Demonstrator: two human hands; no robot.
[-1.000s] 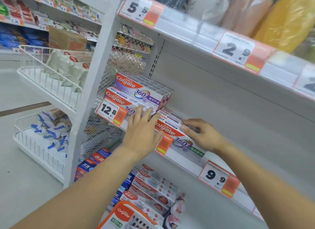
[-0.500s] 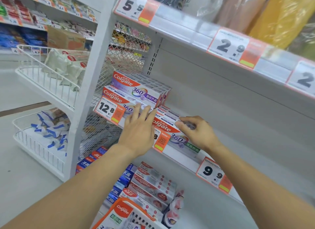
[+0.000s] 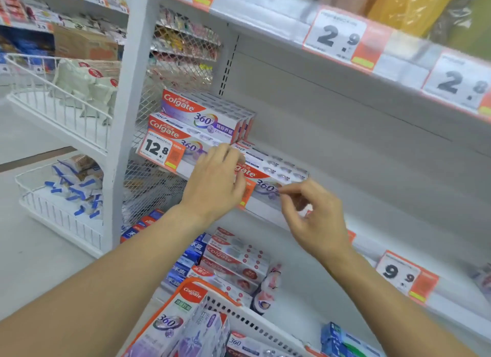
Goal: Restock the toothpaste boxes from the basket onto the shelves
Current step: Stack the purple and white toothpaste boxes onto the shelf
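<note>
White shelf [image 3: 268, 218] holds light, stiff Colgate box [image 3: 268, 174]; left hand [image 3: 212, 186] rests on it w/ fingers bent, right hand [image 3: 316, 221] loose & empty, grab long sides.

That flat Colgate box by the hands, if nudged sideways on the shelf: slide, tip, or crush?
The Colgate box lies flat on its broad face, so it probably slides rather than tips. Its carton looks stiff but thin; hard squeezing may dent it. The left hand touches one end.

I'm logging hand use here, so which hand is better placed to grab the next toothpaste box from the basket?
Probably the right hand: it hangs empty, fingers loose, off the shelf box and above the basket. The left hand lies against the shelved boxes.
</note>
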